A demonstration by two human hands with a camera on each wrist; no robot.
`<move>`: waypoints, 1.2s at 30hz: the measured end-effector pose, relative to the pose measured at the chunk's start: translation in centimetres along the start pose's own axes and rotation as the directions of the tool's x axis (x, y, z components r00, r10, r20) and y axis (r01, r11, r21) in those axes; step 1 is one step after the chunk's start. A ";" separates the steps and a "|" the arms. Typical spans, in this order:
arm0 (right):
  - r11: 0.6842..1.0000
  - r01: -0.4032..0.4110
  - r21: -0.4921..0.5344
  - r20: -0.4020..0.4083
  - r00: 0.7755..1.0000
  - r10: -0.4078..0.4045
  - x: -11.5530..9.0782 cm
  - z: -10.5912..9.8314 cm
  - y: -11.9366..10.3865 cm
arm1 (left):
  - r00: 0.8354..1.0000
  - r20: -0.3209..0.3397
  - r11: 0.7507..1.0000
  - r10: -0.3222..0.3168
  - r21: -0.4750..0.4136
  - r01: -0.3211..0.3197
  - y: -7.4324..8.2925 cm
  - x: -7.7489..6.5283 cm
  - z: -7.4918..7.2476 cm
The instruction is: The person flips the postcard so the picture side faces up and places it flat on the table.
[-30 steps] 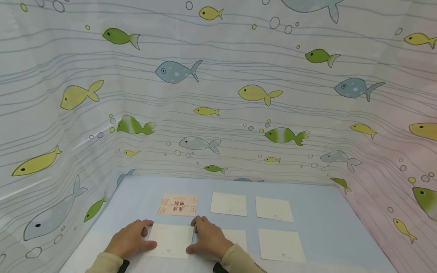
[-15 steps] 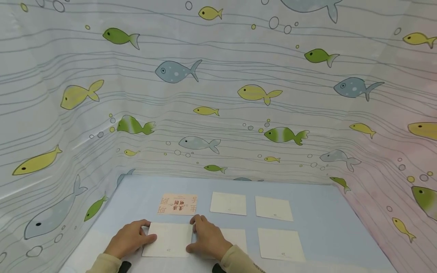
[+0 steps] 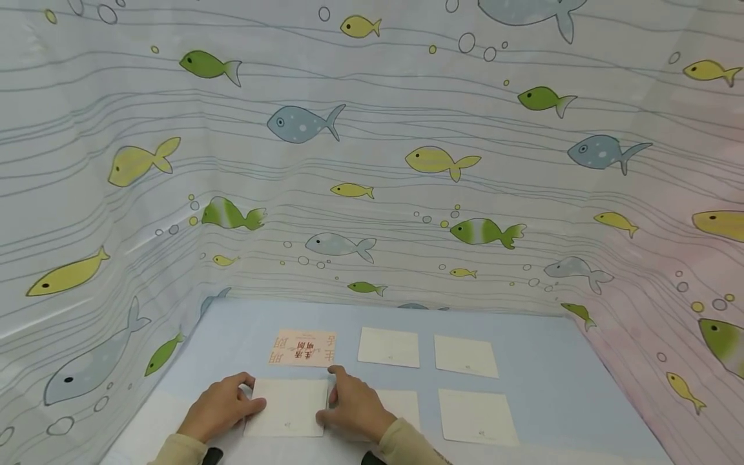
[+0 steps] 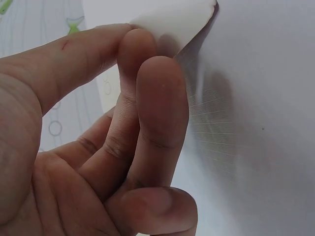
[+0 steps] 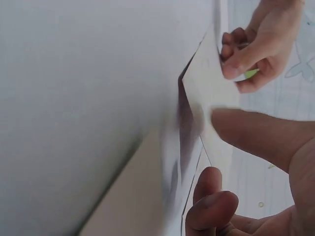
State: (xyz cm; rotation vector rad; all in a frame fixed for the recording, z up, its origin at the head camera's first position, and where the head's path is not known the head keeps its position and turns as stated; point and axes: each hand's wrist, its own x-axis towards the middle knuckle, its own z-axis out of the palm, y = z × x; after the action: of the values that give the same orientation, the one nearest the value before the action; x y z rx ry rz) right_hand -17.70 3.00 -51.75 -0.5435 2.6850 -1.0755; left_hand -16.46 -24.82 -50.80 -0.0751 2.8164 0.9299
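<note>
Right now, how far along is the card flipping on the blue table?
One card in the far row already lies printed side up. Both hands, the left hand and right hand, pinch the edges of the near-left card, lifting it off the table. Four more blank-side cards are untouched.

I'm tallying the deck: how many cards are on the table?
6: printed pink card back left, blank cards back middle, back right, front right, one mostly behind the right hand, one held by both hands.
</note>
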 end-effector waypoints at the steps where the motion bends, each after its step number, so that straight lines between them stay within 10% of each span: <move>1: 0.999 -0.001 0.034 -0.005 1.000 0.002 0.0 0.0 0.1 | 1.000 -0.002 1.000 0.001 0.005 -0.001 0.0 0.0 0.0; 17: 0.918 -0.103 0.384 0.080 0.994 0.078 0.3 -0.2 0.7 | 1.000 -0.018 0.999 0.000 0.037 0.001 0.4 -0.1 -0.1; 36: 0.934 -0.066 0.352 0.036 0.998 0.057 0.2 -0.2 0.5 | 0.999 -0.051 0.998 -0.019 -0.063 0.015 0.5 -0.2 -0.2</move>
State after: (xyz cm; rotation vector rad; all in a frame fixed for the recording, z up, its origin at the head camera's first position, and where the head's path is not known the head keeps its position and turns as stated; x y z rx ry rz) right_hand -18.10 3.34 -51.93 -0.3991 2.3855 -1.4773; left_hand -16.39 -24.54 -50.29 -0.1330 2.8290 1.0266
